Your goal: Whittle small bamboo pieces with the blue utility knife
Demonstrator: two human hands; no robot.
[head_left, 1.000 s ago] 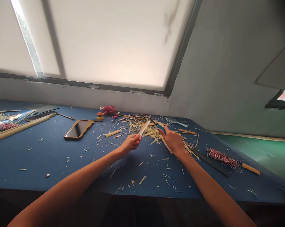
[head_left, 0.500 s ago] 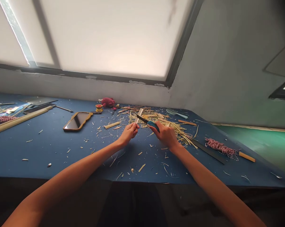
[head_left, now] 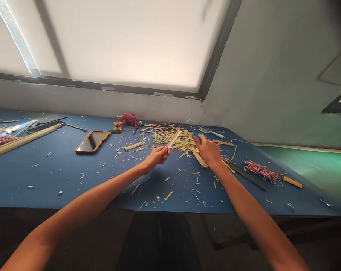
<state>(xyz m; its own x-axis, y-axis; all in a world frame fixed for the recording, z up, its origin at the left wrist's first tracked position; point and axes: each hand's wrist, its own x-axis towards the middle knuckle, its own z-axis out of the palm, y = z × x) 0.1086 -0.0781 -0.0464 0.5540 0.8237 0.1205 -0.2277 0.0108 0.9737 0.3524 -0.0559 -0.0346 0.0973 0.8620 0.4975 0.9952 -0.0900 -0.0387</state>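
Observation:
My left hand [head_left: 158, 155] is closed round the lower end of a pale flat wooden strip [head_left: 175, 138], which points up and to the right. To its right, my right hand [head_left: 209, 148] grips the teal handle of a knife [head_left: 197, 137]; the blade cannot be made out now. The knife is apart from the strip. Behind both hands lies a heap of thin straw-coloured shavings [head_left: 168, 136]. A short wooden piece [head_left: 199, 159] lies on the blue table [head_left: 97, 188] just below my right hand.
A gold-framed mirror [head_left: 93, 142] lies left of my hands. Behind it are a small gold pot [head_left: 117, 126] and a maroon toy [head_left: 128, 119]. To the right are a hairbrush [head_left: 211, 131], a dark flat blade [head_left: 249, 176] and a red-and-white cord bundle [head_left: 262, 171]. Long poles [head_left: 26, 140] lie far left.
My right hand has moved right with the knife, off the strip. The strip in my left hand has tipped further to the right. The view has shifted slightly.

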